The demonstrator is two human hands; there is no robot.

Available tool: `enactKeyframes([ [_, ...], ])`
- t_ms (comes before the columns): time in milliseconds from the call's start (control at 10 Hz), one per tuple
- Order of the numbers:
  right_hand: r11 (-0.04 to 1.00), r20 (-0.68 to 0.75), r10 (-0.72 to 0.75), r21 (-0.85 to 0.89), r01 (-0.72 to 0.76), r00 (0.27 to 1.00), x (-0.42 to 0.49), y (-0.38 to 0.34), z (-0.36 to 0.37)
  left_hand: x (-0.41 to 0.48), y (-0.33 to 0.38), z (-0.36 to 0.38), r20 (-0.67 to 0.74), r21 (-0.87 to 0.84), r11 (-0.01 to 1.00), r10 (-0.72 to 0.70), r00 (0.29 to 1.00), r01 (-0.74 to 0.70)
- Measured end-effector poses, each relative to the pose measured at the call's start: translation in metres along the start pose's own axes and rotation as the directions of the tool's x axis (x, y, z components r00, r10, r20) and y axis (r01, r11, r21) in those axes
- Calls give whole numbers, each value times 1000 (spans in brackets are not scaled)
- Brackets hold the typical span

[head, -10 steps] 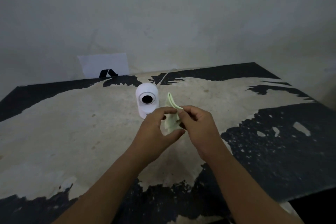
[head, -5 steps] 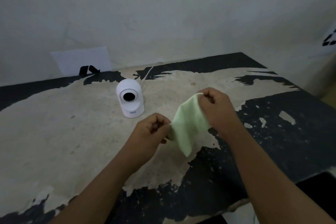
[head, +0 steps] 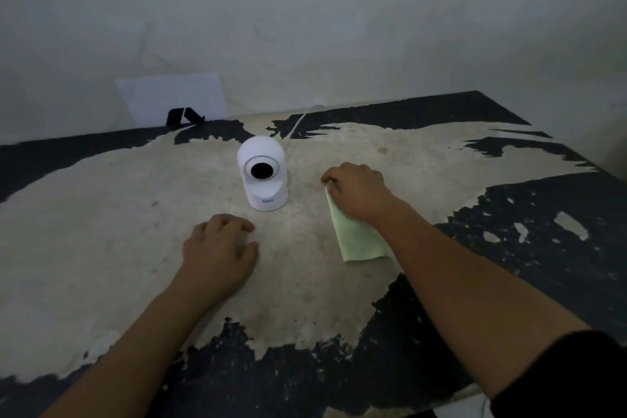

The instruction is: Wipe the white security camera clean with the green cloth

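The white security camera (head: 263,176) stands upright in the middle of the table (head: 101,231), its dark lens facing me. The pale green cloth (head: 358,241) lies flat on the table to the camera's right. My right hand (head: 359,192) rests palm down on the cloth's far end, fingers curled over its edge, and covers that part. My left hand (head: 219,251) lies palm down on the table just in front of the camera, slightly to its left, fingers loosely bent and holding nothing. Neither hand touches the camera.
A thin white cable (head: 295,124) runs from behind the camera to the wall. A white sheet of paper (head: 173,98) leans on the wall at the back left with a small black stand (head: 183,115) before it. The tabletop is worn black and beige.
Both hands held the cloth up in the air and spread it. Now the cloth lies on the table under my right hand, and my left hand has let go and dropped to the table.
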State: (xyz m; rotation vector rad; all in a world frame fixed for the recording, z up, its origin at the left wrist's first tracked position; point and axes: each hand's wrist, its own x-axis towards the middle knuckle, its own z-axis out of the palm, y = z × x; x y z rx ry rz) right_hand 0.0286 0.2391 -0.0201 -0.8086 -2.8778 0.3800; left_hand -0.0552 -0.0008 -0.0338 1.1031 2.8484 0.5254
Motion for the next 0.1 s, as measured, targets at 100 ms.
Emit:
enactKeyframes([
  [100, 1000, -68, 30, 12, -29, 997, -2, -2, 9, 0, -3, 2, 38, 62, 998, -6, 999, 3],
])
